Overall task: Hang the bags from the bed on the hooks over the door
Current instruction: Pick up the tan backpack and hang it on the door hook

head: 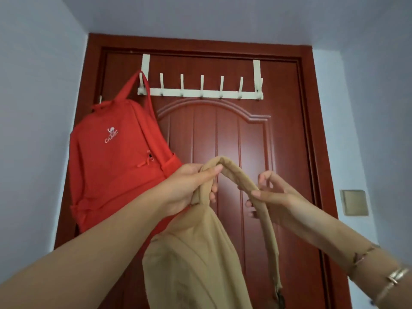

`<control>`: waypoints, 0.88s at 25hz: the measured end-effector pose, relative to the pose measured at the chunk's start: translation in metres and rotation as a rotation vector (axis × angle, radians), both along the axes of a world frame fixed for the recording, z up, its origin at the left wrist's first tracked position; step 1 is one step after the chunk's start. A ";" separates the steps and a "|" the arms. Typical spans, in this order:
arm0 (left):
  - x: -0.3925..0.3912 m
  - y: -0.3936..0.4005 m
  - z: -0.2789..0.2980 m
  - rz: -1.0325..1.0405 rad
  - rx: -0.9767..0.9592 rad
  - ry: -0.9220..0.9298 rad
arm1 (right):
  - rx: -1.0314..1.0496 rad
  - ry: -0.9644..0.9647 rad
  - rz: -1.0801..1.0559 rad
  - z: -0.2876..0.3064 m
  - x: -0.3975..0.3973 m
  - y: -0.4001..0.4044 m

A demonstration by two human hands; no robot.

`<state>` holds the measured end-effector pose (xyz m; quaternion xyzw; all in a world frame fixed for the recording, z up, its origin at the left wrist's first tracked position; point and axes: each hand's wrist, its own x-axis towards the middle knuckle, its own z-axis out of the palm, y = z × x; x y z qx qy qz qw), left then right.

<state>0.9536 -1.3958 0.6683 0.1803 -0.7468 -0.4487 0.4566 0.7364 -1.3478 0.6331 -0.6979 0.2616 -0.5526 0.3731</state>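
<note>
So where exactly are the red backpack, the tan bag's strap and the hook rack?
Red backpack [116,166]: head view, on its front panel below the logo.
Tan strap [231,167]: head view, on the top of the loop between the hands.
Hook rack [209,94]: head view, on its horizontal bar.

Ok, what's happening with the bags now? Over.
Left hand and right hand gripping tan fabric bag's strap. Red backpack hung on leftmost hook. White over-door hook rack: other hooks free.

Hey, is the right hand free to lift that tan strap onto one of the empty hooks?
Probably yes. The right hand already pinches the tan strap, the hooks right of the red backpack are bare, and nothing sits between them.
</note>
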 end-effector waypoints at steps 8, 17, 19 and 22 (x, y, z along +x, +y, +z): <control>0.023 -0.073 0.144 0.269 -0.112 0.256 | -0.463 0.107 -0.130 0.142 0.038 -0.133; 0.064 -0.183 0.246 0.658 -0.541 0.243 | -0.885 0.095 -0.596 0.227 0.101 -0.241; 0.064 -0.206 0.262 0.838 -0.679 0.164 | -0.953 0.137 -0.716 0.248 0.106 -0.255; 0.058 -0.236 0.296 0.978 -0.852 0.260 | -1.052 0.155 -0.843 0.295 0.121 -0.270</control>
